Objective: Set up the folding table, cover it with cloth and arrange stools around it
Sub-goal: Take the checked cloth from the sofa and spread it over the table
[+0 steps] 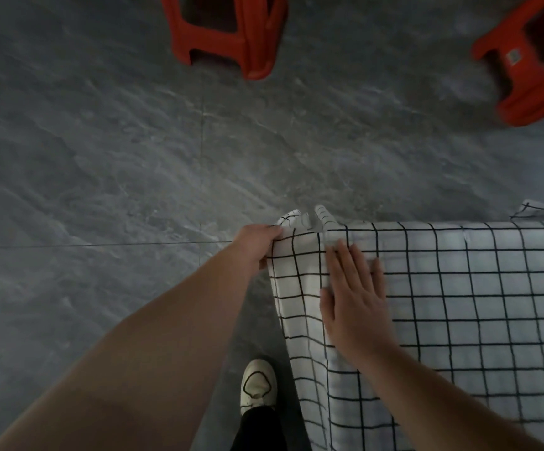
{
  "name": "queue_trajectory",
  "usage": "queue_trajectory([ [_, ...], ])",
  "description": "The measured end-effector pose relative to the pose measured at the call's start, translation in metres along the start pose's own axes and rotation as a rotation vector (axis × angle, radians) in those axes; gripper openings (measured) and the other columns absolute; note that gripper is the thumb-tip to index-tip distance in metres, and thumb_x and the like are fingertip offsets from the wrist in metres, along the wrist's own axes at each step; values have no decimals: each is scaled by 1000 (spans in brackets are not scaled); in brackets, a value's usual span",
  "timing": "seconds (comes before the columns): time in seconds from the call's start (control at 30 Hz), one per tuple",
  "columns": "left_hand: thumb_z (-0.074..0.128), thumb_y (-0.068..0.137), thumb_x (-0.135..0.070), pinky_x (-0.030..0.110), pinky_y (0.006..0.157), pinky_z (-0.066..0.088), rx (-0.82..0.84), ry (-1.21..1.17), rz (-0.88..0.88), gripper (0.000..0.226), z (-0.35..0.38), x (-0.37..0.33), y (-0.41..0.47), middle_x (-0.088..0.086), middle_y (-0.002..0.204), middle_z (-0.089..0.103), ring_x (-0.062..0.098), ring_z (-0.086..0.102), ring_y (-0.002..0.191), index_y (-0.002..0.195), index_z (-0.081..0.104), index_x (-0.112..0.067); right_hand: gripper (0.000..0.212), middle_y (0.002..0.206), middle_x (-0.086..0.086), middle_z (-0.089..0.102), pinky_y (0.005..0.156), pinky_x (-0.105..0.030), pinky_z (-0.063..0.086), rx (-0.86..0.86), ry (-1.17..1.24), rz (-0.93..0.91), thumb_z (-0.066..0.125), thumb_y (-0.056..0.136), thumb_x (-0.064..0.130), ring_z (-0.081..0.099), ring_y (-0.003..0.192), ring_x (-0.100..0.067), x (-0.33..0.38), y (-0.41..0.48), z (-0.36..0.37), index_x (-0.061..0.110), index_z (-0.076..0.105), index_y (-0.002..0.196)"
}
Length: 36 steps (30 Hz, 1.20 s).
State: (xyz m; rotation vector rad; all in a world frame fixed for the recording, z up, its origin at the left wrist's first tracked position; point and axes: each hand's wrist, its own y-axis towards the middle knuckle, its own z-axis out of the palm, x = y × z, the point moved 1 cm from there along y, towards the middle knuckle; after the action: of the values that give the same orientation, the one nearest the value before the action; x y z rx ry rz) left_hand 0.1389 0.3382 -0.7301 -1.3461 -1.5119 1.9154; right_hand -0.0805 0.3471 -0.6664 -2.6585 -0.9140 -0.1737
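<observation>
A white cloth with a black grid (pixel 459 304) covers the folding table at the lower right; the table itself is hidden under it. My left hand (pixel 256 244) grips the cloth at the table's far left corner, where the fabric bunches and hangs down the side. My right hand (pixel 350 294) lies flat on the cloth just right of that corner, fingers spread. Two red plastic stools stand on the floor beyond the table, one (pixel 231 34) at the top middle and one (pixel 531 63) at the top right.
Dark grey marbled floor tiles (pixel 101 157) fill the left and middle. My foot in a white shoe (pixel 258 387) stands beside the table's left edge, under the hanging cloth.
</observation>
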Motion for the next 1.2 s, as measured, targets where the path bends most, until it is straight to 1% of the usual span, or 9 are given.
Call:
queue_trajectory([
  [0.1,63,89,-10,30,56,52,-62,-271,-72,7,-6,-3,8,6,68,62,16,59,48,83,66,-13,64,169,-5,8,124,-57,12,-1,-30,-11,29,104,38,-3,156,-22,-1,0,4,14,11,161],
  [0.23,53,93,-12,25,44,51,-199,-488,-195,16,-16,4,10,4,72,56,16,56,52,78,56,-13,68,169,-6,9,123,-58,14,4,-52,4,33,102,39,-1,156,-23,-1,4,7,13,13,161],
  [0.37,67,86,-58,55,85,58,23,-349,-370,52,-12,5,5,9,100,73,33,73,97,105,68,-10,68,169,-6,9,123,-59,14,13,-61,8,32,101,38,0,156,-24,-1,3,8,12,13,161],
  [0.5,51,86,-75,55,94,53,144,-273,-290,68,-11,-21,7,15,102,76,33,72,96,97,75,-12,69,169,-6,9,122,-59,15,11,-53,11,32,99,38,1,156,-24,0,4,8,12,15,161],
  [0.6,53,92,-64,50,86,57,103,-330,-180,62,-13,-40,14,16,100,76,31,73,89,101,75,-7,71,169,-5,8,123,-59,14,12,-56,11,34,98,38,0,156,-23,0,3,8,13,12,161],
  [0.73,64,92,-26,47,79,60,-110,244,67,10,-18,-41,24,15,96,72,28,69,82,88,68,-18,72,169,-5,7,123,-58,12,19,-62,13,34,98,38,-1,156,-23,0,4,7,14,11,161],
  [0.9,58,97,-39,29,69,47,-256,475,195,20,-9,-46,11,0,76,61,18,59,69,94,67,-21,71,169,-5,10,123,-58,14,24,-54,20,33,98,38,0,156,-23,0,4,7,14,13,161],
  [1.1,62,94,-41,24,58,50,-367,68,209,26,-16,-44,15,0,81,68,17,65,73,102,70,-18,70,170,-4,5,124,-56,11,52,-59,23,32,101,40,-5,156,-22,-2,4,8,16,7,162],
  [1.2,48,101,-28,28,69,45,-383,318,118,36,-14,-40,15,12,112,67,29,64,97,128,59,-6,71,170,-4,5,124,-55,11,48,-62,29,33,100,40,-5,156,-21,-1,4,8,16,8,162],
])
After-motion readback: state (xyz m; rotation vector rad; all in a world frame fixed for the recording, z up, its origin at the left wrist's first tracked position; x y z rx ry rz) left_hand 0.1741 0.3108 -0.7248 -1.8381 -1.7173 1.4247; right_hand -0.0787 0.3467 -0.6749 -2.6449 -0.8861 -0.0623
